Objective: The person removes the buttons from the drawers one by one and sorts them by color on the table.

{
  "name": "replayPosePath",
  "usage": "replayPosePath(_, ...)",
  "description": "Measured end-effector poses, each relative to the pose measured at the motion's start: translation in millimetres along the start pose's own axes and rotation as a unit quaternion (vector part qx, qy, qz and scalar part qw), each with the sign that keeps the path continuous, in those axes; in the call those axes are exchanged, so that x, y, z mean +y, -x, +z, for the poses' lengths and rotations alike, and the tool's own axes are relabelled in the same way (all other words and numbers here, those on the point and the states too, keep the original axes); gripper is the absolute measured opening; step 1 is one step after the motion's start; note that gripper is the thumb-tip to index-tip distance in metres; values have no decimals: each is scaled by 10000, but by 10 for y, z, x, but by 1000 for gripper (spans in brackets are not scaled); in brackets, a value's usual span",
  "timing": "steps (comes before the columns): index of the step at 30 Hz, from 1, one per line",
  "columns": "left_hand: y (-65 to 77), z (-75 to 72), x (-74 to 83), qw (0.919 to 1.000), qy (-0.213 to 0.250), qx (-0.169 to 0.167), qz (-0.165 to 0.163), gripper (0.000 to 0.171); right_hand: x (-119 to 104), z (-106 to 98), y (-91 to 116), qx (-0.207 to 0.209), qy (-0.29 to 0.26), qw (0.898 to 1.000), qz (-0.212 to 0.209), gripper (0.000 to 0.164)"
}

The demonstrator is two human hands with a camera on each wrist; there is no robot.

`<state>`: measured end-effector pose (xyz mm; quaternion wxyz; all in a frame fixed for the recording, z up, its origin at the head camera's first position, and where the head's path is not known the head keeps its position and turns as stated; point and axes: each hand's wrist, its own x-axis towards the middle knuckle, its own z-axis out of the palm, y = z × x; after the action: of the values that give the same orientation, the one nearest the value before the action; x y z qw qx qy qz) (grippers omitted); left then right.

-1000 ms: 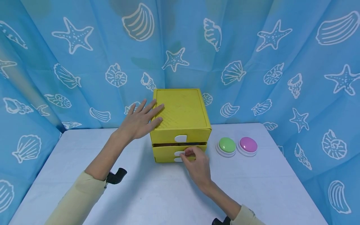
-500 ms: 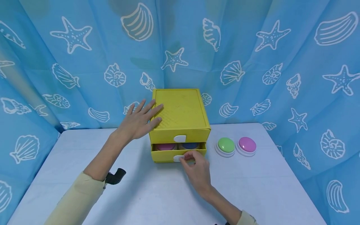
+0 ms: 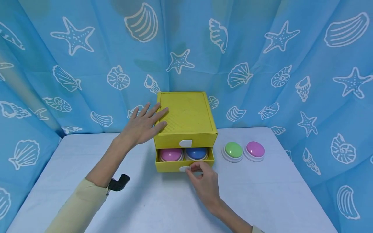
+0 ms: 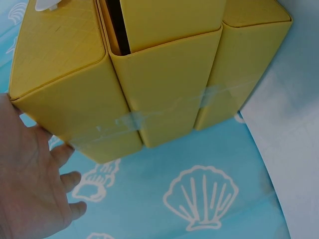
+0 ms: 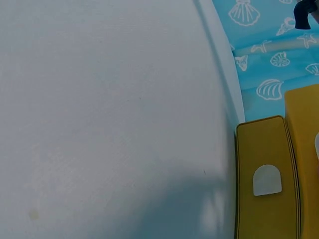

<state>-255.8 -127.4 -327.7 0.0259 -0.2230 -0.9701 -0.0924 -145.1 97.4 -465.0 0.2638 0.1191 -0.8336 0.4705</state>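
Note:
A yellow cabinet of stacked drawers (image 3: 186, 111) stands at the table's middle. My left hand (image 3: 140, 127) lies over its top left edge, fingers spread and straight; in the left wrist view the same hand (image 4: 27, 174) reaches along the cabinet's edge. My right hand (image 3: 206, 184) pinches the white tab handle (image 3: 184, 169) of the middle drawer (image 3: 169, 167), which is pulled partway out. Inside that drawer sit a pink domed push button (image 3: 170, 154) and a blue one (image 3: 196, 152), side by side. The right wrist view shows the lowest drawer (image 5: 264, 149) closed, without the hand.
To the right of the cabinet, a green push button (image 3: 233, 149) and another pink push button (image 3: 255, 149) stand close together on the white table (image 3: 271, 194). A blue shell-print curtain (image 3: 186, 42) hangs behind and around the table.
The middle drawer has slid out toward me, from a narrow gap to partly open, and the pink and blue buttons inside have come into view. My right hand moved with it; my left stayed put.

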Motion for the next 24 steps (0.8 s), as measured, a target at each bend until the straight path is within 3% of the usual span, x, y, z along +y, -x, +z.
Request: replayPosePath(24,12,-4,-12,10000,0,-36,49,61,-119,-79,203,-110,187,9997,90,22)
